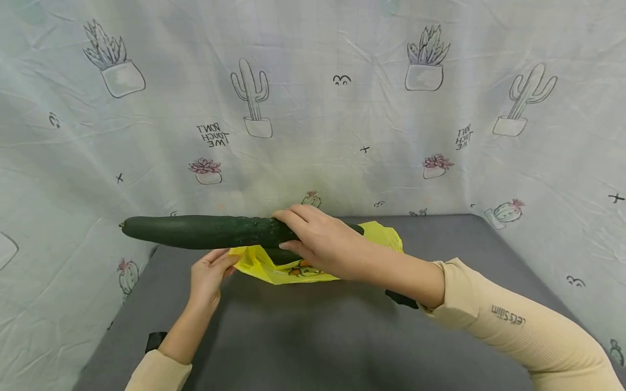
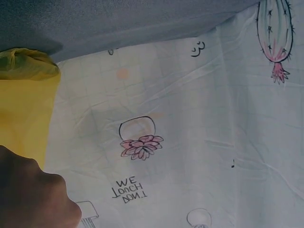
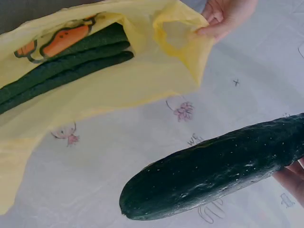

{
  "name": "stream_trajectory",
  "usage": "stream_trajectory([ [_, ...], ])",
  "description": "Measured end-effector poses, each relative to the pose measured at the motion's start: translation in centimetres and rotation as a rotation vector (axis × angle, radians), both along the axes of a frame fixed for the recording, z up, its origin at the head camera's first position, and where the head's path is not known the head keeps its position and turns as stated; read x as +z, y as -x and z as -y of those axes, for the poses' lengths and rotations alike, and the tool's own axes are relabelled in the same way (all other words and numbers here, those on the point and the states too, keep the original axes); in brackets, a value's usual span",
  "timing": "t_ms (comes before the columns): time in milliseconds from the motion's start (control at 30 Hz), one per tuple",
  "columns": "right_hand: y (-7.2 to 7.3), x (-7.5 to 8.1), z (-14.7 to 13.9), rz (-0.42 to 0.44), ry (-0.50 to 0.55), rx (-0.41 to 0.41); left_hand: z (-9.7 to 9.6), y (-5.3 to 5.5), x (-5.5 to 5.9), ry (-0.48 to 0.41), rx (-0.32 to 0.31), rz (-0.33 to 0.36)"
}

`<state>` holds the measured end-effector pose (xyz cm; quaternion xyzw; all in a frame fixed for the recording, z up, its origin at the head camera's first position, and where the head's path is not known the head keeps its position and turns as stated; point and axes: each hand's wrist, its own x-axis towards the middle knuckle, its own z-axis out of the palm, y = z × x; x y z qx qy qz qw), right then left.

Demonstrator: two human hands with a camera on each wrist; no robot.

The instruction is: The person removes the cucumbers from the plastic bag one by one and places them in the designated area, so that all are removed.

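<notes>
A long dark green cucumber (image 1: 195, 231) lies roughly level across the head view, gripped near its right part by my right hand (image 1: 327, 239). Beneath it is a thin yellow plastic bag (image 1: 254, 264) with an orange print. My left hand (image 1: 207, 274) pinches the bag's handle at the left, which the right wrist view also shows. Inside the bag's open mouth several more green cucumbers (image 3: 95, 65) lie side by side; their far ends are hidden. In the left wrist view, only dark knuckles and part of the bag (image 2: 23, 109) appear.
A grey tabletop (image 1: 313, 336) spreads below the hands. White curtain-like sheets (image 1: 313, 119) printed with cacti and potted plants stand behind and at both sides of it.
</notes>
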<state>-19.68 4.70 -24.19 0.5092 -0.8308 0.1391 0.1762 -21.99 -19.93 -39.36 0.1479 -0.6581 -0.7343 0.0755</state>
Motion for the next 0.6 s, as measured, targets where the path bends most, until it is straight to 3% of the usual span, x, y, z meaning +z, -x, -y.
stream_trajectory([
  [367, 0.1, 0.4, -1.5, -0.162, -0.023, -0.017, 0.0, 0.1, -0.3, -0.032, -0.007, 0.019],
  [600, 1.0, 0.4, -4.2, -0.19, -0.08, -0.115, 0.1, 0.0, 0.0, -0.081, -0.004, 0.042],
])
